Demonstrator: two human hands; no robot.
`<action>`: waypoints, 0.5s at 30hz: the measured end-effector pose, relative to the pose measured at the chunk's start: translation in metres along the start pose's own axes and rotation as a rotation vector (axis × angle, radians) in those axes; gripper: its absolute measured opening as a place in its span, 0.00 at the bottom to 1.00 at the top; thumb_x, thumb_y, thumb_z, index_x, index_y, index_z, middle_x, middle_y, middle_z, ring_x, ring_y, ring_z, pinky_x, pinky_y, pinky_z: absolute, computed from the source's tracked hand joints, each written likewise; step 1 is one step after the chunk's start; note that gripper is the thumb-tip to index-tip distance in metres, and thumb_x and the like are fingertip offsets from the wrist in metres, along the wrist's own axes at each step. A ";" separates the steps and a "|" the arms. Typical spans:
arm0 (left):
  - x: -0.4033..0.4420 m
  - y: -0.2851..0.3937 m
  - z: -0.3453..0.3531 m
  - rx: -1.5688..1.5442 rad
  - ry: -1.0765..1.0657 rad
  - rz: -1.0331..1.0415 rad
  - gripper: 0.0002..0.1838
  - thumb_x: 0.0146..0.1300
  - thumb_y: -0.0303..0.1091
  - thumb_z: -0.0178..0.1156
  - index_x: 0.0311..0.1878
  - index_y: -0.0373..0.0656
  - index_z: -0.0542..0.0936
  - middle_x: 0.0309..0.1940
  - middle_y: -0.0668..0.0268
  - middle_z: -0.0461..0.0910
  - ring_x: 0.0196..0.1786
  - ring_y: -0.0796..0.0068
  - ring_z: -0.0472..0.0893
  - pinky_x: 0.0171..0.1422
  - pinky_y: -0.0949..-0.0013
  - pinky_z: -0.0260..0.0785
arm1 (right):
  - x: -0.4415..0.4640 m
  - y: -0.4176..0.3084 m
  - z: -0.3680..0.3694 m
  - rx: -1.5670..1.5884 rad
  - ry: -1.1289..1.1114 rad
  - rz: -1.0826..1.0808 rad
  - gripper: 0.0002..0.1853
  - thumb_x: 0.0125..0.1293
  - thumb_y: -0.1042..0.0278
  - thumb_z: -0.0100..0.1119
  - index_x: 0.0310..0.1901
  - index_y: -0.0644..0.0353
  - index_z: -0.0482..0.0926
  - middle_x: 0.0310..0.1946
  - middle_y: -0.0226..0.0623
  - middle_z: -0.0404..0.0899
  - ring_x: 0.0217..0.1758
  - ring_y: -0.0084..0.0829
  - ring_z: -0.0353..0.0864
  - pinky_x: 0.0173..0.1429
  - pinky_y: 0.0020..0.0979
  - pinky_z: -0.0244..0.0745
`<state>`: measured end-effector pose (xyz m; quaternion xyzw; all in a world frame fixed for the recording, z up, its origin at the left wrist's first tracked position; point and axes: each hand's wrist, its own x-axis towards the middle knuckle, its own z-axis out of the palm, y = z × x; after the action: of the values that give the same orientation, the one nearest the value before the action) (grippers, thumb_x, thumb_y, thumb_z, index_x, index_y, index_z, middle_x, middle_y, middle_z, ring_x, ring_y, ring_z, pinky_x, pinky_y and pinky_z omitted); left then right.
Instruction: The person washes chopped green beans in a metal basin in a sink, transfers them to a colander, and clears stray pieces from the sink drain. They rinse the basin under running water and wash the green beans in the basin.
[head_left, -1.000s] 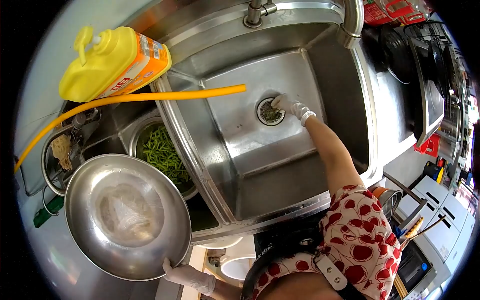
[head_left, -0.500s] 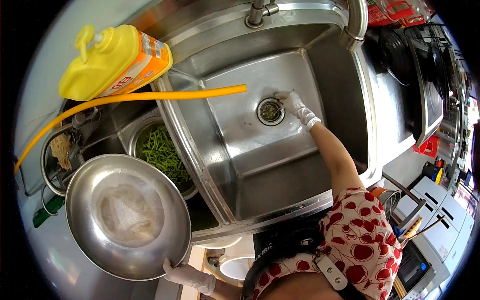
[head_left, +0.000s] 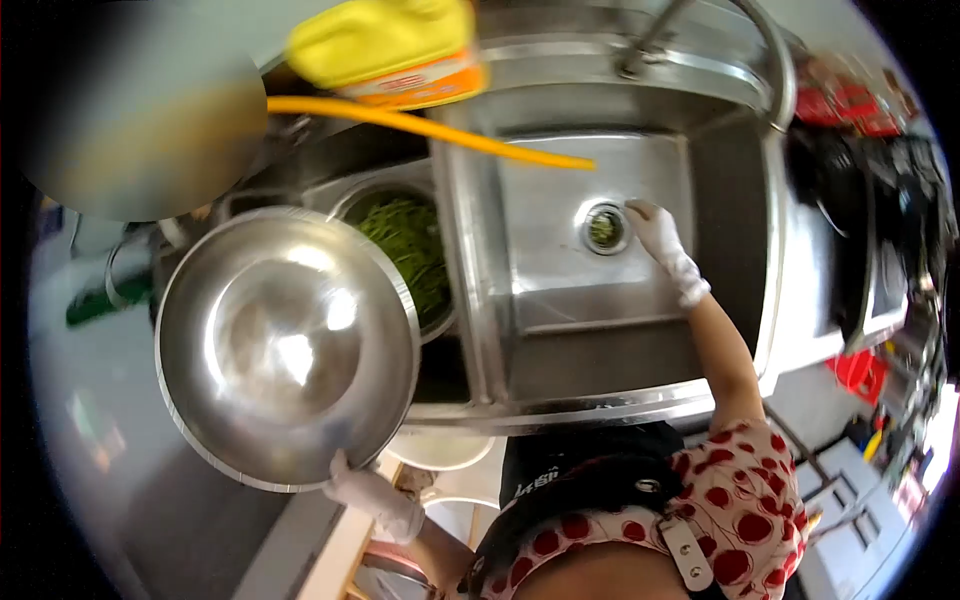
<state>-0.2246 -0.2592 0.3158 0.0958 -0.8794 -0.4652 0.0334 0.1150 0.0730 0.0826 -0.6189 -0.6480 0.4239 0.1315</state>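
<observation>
My left hand (head_left: 372,497), in a white glove, grips the lower rim of a large, shiny metal bowl (head_left: 285,345). The bowl's inside faces me, and it overlaps part of the smaller sink on the left. Partly behind it, a metal basin (head_left: 345,207) holds cut green vegetables (head_left: 400,245). My right hand (head_left: 660,240), also gloved in white, is over the large sink (head_left: 590,300), just right of the round drain (head_left: 606,230). Its fingers are bent together; whether anything is between them I cannot make out. Green scraps lie in the drain.
A yellow hose (head_left: 480,140) reaches over the divider into the large sink. A yellow jug (head_left: 390,45) stands behind it, and a curved faucet (head_left: 785,80) is at the back right. A blurred round object (head_left: 150,140) fills the upper left. Dark pans (head_left: 840,190) are on the right.
My view has shifted, so the sink appears farther right. The bowl now faces me at a different tilt, still in my left hand. A blurred round object has appeared at upper left.
</observation>
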 end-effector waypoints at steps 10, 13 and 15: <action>-0.039 0.030 -0.009 -0.260 -0.468 -0.054 0.18 0.56 0.22 0.49 0.51 0.28 0.65 0.38 0.53 0.75 0.22 0.68 0.74 0.16 0.70 0.62 | -0.066 -0.089 -0.037 0.180 -0.037 -0.187 0.12 0.62 0.68 0.56 0.42 0.66 0.81 0.38 0.50 0.82 0.45 0.42 0.82 0.52 0.34 0.74; -0.063 0.040 -0.002 -0.186 -0.653 -0.117 0.20 0.54 0.23 0.50 0.52 0.31 0.66 0.37 0.57 0.75 0.27 0.71 0.75 0.19 0.72 0.63 | -0.026 -0.080 -0.092 0.081 0.378 -0.382 0.15 0.61 0.70 0.55 0.50 0.66 0.77 0.46 0.52 0.78 0.51 0.45 0.78 0.56 0.36 0.71; -0.078 0.024 0.019 -0.253 -0.672 -0.047 0.17 0.55 0.24 0.50 0.50 0.30 0.68 0.35 0.56 0.75 0.24 0.70 0.75 0.19 0.72 0.65 | 0.001 -0.106 -0.134 0.067 0.523 -0.479 0.21 0.61 0.72 0.54 0.57 0.64 0.71 0.55 0.53 0.72 0.58 0.45 0.73 0.61 0.36 0.67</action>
<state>-0.1547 -0.2150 0.3271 -0.0473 -0.7742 -0.5765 -0.2568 0.1343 0.1386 0.2389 -0.5324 -0.7047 0.2294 0.4090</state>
